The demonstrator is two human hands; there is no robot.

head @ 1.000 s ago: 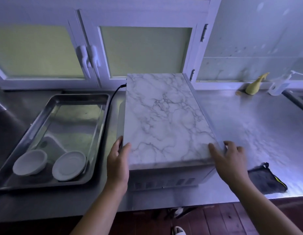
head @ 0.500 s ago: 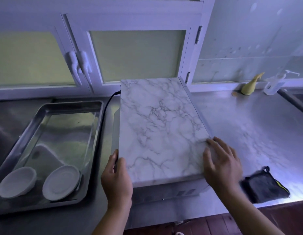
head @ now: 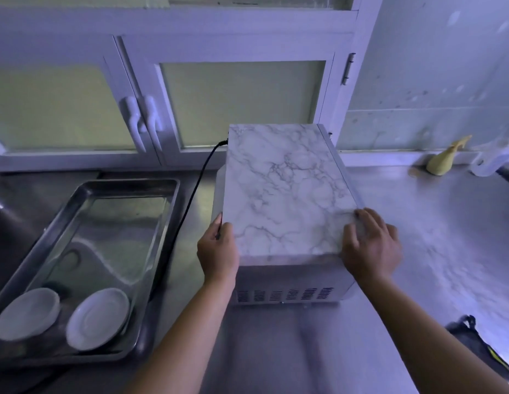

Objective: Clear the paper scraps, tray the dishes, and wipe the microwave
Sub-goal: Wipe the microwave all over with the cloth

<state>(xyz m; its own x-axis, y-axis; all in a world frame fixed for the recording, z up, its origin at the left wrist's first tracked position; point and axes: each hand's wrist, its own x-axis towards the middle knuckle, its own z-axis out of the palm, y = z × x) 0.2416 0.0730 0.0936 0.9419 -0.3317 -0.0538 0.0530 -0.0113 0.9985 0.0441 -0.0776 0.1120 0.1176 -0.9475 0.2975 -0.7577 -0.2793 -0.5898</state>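
Note:
The microwave (head: 284, 194) has a marble-patterned top and stands on the steel counter, a vented side facing me. My left hand (head: 217, 253) grips its near left top corner, thumb on the side. My right hand (head: 371, 247) lies on the near right top corner, fingers spread over the edge. A steel tray (head: 85, 200) sits to the left and holds two white dishes (head: 27, 314) (head: 98, 318) at its near end. A dark cloth (head: 480, 345) lies on the counter at the lower right, apart from both hands.
A black power cord (head: 196, 189) runs from the microwave's back left down between microwave and tray. White cabinet doors (head: 241, 100) stand behind. A yellow object (head: 443, 160) and a clear pump bottle (head: 492, 157) sit at the back right. A sink edge (head: 0, 203) shows far left.
The microwave has moved away from me toward the cabinet, with both hands staying on its near corners. My view has pulled back, and the cloth now sits nearer the frame's lower right edge.

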